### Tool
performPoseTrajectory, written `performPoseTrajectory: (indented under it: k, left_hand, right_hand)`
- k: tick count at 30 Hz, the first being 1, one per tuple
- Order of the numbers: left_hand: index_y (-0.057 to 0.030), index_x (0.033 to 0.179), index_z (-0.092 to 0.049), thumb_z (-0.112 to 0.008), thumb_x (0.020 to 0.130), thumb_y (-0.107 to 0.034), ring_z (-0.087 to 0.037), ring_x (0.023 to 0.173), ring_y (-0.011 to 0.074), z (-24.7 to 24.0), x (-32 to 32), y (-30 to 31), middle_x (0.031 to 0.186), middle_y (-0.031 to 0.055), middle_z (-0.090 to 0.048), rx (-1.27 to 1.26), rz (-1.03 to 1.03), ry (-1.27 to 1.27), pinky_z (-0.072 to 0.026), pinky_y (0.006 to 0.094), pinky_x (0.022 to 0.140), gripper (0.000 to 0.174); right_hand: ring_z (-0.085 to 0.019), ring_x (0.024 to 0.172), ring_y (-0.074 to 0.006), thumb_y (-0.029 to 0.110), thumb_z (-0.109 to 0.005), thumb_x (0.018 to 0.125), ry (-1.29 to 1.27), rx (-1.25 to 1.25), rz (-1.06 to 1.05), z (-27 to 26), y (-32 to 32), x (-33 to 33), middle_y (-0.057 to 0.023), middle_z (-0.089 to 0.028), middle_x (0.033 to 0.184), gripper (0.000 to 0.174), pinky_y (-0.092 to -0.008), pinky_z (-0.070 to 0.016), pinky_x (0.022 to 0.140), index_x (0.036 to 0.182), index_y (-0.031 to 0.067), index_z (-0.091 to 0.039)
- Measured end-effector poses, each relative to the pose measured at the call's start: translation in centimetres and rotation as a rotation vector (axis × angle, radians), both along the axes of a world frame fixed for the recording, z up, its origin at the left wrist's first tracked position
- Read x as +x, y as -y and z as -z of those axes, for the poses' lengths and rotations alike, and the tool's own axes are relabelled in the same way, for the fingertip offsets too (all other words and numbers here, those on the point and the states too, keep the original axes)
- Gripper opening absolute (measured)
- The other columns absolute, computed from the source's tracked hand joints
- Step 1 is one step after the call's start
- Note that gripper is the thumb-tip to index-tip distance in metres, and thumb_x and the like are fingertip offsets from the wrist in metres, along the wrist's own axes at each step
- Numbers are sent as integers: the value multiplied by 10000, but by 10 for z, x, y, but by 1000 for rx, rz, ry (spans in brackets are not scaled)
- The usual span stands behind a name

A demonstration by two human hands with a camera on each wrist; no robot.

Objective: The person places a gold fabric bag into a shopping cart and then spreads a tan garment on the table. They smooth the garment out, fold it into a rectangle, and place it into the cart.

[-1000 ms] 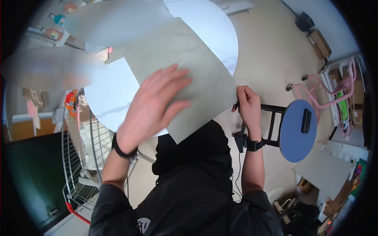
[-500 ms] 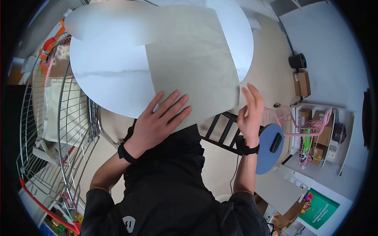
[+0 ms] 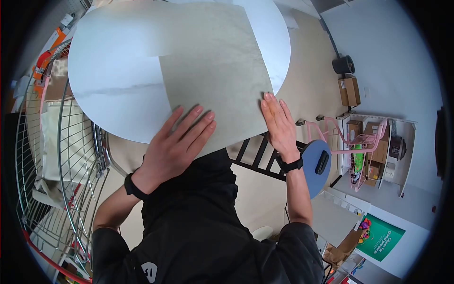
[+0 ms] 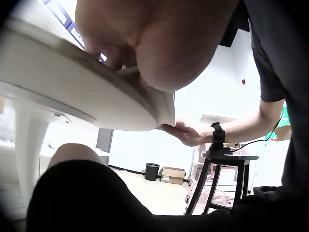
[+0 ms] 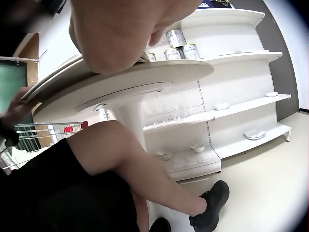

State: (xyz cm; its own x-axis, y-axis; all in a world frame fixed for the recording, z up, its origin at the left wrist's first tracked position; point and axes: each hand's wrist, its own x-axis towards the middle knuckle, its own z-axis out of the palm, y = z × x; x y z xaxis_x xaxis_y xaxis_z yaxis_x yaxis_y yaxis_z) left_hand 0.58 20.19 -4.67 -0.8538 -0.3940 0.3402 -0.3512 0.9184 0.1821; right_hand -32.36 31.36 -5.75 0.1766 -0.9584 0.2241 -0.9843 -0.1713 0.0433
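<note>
A large grey-beige sheet (image 3: 213,75) lies over the front and middle of a round white marbled table (image 3: 113,66). Its near edge hangs past the table's rim toward the person's lap. My left hand (image 3: 177,142) lies palm down at the sheet's front left, fingers straight and spread. Along the sheet's right edge, my right hand (image 3: 281,125) rests with fingers extended, fingertips on the surface. In the left wrist view the sheet's overhanging corner (image 4: 165,108) shows beside the right hand (image 4: 186,134). The right wrist view has the left hand (image 5: 18,108) at the table's far rim.
A wire shopping cart (image 3: 71,142) holding fabric stands close on the left. On the right are a blue-topped stool (image 3: 312,177) with a black object on it and a pink cart (image 3: 359,142). White shelves (image 5: 241,108) with cans and dishes stand beyond the table.
The right hand has let go of the sheet's right corner and now lies flat on that edge. The left hand has settled near the front edge. The sheet now lies flatter, and the view has shifted.
</note>
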Motion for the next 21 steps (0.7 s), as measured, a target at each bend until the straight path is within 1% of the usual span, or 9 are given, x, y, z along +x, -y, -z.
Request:
performPoseTrajectory:
  k: [4,7,10,11,14,16,17,20,21]
  left_hand:
    - [-102,1489,-615,-567,970,-136,-478,1532,243,-13,18,8,1598,22,-573,1,63,91,-371,476,1288,522]
    - [-105,1485,-616,-563,968,-149,-484,1525,231,-15,37,14,1595,6,-572,-4,94,176,-383,458,1282,521]
    - [-137,1512,-600,-561,963,-161,-458,1545,220,-15,49,17,1618,-13,-549,21,101,218,-371,454,1290,550]
    - [-156,1518,-598,-562,959,-161,-451,1550,220,-13,51,18,1623,-16,-543,24,109,217,-365,452,1294,560]
    - [-214,1532,-592,-565,948,-163,-434,1561,220,-5,54,20,1636,-23,-529,12,138,206,-348,449,1307,587]
    - [-253,1537,-591,-567,943,-165,-429,1565,220,0,55,23,1642,-26,-522,-20,166,191,-338,448,1314,601]
    - [-256,1534,-595,-582,920,-134,-428,1566,229,-1,54,25,1647,-21,-518,-21,144,199,-336,457,1315,626]
    - [-266,1535,-596,-608,863,-59,-419,1574,245,-6,49,30,1666,-11,-497,-36,82,227,-327,474,1321,704]
    - [-270,1542,-589,-605,852,-47,-411,1578,244,-6,47,31,1674,-11,-486,-43,62,242,-321,473,1324,726]
  right_hand:
    - [-568,1461,-273,-48,-577,900,68,-12,-52,-4,-1,14,-135,-589,1576,583,-458,-409,1240,1475,37,-619]
    - [-571,1458,-257,-9,-604,906,39,1,-107,-4,-9,27,-108,-614,1554,531,-457,-414,1236,1431,53,-659]
    - [-578,1451,-244,19,-626,906,46,-2,-129,-4,-19,34,-85,-628,1540,495,-452,-417,1233,1395,66,-686]
    - [-587,1442,-237,23,-648,893,47,-12,-128,-2,-20,35,-72,-633,1536,487,-451,-420,1229,1370,96,-711]
    - [-564,1463,-240,-10,-682,818,106,-33,-150,8,-19,26,-76,-599,1575,611,-473,-419,1227,1405,155,-696]
    - [-540,1483,-241,-40,-681,765,132,-27,-160,13,-13,14,-64,-565,1609,712,-491,-418,1227,1438,193,-673]
    - [-528,1493,-242,-56,-680,738,146,-23,-163,15,-9,9,-59,-548,1626,764,-499,-417,1227,1454,212,-661]
    - [-502,1512,-239,-82,-661,699,50,-33,-158,21,9,0,-34,-511,1659,857,-512,-404,1237,1494,235,-623]
    - [-498,1515,-237,-105,-634,717,28,-5,-137,21,15,1,-15,-517,1655,848,-499,-391,1251,1496,230,-622]
